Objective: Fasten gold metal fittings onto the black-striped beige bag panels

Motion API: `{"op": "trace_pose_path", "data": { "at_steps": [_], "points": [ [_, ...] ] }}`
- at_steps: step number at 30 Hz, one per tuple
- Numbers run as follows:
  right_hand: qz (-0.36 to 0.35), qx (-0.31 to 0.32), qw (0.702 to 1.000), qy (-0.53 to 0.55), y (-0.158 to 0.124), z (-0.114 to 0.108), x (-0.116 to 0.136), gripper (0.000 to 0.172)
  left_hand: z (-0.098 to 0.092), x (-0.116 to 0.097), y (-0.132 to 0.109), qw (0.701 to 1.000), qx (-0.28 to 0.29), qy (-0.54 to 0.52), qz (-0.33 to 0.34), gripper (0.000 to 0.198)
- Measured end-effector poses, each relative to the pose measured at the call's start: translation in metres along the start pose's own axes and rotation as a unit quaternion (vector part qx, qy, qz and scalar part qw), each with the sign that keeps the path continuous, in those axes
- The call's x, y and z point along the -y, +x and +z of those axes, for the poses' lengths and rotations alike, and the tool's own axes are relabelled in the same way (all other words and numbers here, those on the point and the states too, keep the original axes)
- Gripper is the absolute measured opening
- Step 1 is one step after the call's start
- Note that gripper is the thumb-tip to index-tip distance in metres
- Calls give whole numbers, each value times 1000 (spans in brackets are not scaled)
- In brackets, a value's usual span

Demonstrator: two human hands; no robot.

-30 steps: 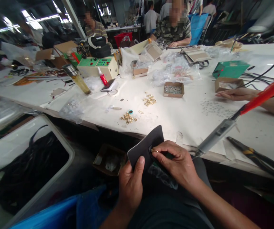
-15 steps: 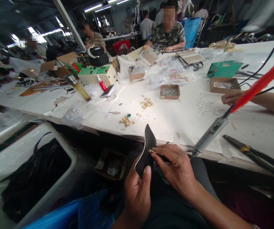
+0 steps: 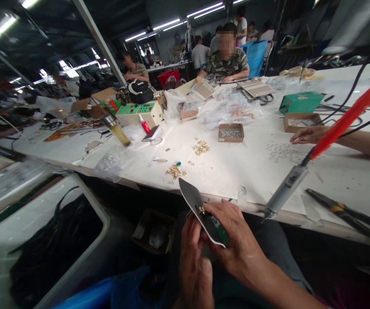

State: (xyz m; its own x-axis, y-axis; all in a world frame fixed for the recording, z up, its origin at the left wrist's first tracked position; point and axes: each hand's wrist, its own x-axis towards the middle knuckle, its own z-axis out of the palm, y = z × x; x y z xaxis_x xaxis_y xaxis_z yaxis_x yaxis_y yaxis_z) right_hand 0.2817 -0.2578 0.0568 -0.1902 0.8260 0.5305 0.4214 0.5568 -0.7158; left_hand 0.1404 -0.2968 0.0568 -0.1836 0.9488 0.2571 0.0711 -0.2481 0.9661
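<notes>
Dark panel [image 3: 190,195] is gripped by right hand [image 3: 238,238], supported by left hand [image 3: 189,253] (closure can't be told), near desk [image 3: 219,176] edge; long axis slanted away leftward. Gold fitting [image 3: 201,210] is placed at right fingertips.

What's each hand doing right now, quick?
Left hand: against the back of the black piece; can't tell if it grips.
Right hand: holding the black piece, fingers by the gold bit.

Panel [image 3: 193,199] between bin [image 3: 104,216] and pliers [image 3: 341,209]
</notes>
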Motion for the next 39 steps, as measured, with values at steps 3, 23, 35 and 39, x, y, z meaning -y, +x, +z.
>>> {"op": "trace_pose_path", "data": {
  "at_steps": [3, 23, 35, 39],
  "points": [
    [-35, -32, 998, 33, -4, 0, -2, 58, -2, -2, 6, 998, -5, -58, -40, 43],
    [-33, 74, 991, 106, 14, -65, -2, 41, -24, -47, 101, 943, 280, 52, 172, 29],
    [389, 69, 911, 117, 46, -52, -39, 37, 17, 16, 152, 948, 272, 110, -127, 24],
    [460, 88, 882, 59, 69, -46, -63, 35, 32, 40, 179, 932, 283, 90, -206, 25]
  ]
}}
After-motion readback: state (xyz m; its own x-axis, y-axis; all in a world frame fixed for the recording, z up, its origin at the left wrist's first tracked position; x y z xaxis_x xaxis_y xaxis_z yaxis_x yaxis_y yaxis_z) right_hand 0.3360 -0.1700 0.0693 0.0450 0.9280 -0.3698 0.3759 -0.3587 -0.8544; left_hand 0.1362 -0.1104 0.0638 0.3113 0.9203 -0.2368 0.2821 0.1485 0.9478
